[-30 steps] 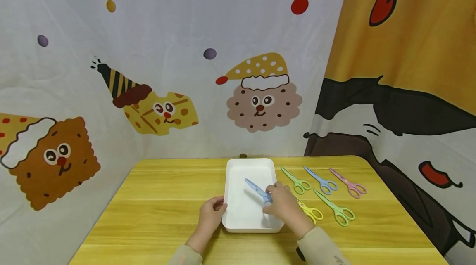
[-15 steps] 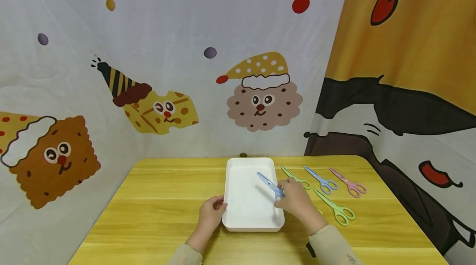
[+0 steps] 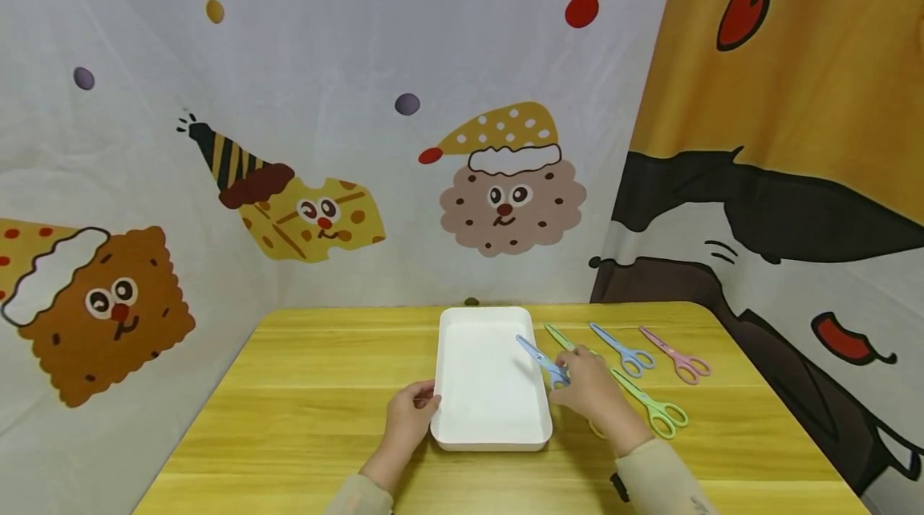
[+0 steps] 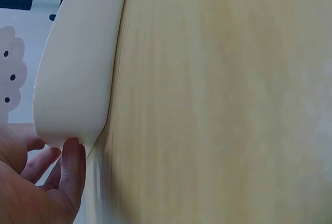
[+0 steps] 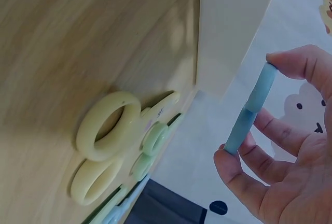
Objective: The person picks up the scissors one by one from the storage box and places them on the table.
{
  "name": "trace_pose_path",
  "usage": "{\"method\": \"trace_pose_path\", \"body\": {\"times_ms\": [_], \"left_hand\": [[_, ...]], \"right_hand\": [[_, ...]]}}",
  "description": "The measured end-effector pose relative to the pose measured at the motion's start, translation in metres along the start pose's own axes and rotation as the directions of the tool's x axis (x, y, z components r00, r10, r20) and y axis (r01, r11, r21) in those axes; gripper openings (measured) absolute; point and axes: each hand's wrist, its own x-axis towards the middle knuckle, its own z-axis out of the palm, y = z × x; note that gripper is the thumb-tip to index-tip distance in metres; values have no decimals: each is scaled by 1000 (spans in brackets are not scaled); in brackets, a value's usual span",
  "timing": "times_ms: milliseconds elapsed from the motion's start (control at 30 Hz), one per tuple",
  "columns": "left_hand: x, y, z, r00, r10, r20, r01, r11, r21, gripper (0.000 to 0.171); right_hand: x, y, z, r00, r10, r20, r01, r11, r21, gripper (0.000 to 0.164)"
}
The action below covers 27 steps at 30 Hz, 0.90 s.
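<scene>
My right hand [image 3: 593,387] pinches blue scissors [image 3: 536,353] by the handles, blades pointing up and left across the right rim of the white tray [image 3: 484,403]. From the right wrist view, the blue handle [image 5: 252,105] sits edge-on between thumb and fingertips, above the table. My left hand [image 3: 410,419] holds the tray's left side near its front corner, bent fingers [image 4: 72,167] against the outer wall. Nothing lies in the tray. Yellow scissors [image 5: 109,125] rest on the table below my right hand, which mostly hides them in the head view.
Right of the tray lie light green scissors [image 3: 559,334], partly covered by my hand, blue scissors [image 3: 622,350], pink scissors [image 3: 674,354] and larger green scissors [image 3: 653,407]. A printed cloth [image 3: 346,42] hangs behind the wooden table [image 3: 303,395].
My right hand has carried the blue scissors rightward from above the middle of the tray to its right edge. The left hand and the tray have stayed put.
</scene>
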Motion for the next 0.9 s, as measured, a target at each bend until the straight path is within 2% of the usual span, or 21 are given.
{"method": "trace_pose_path", "body": {"times_ms": [300,533,900], "left_hand": [[1,-1,0,1000,-10,4,10,1000,0,26],[1,-1,1,1000,-11,1,11,1000,0,25],[0,0,0,1000,16,-10,-17,1000,-21,25]], "right_hand": [[-3,12,-4,1000,12,-2,-12,1000,5,47],[-4,29,-8,1000,-4,-12,4,1000,-6,48],[-11,42,-23,1000,10,5,-10,999,-36,48]]}}
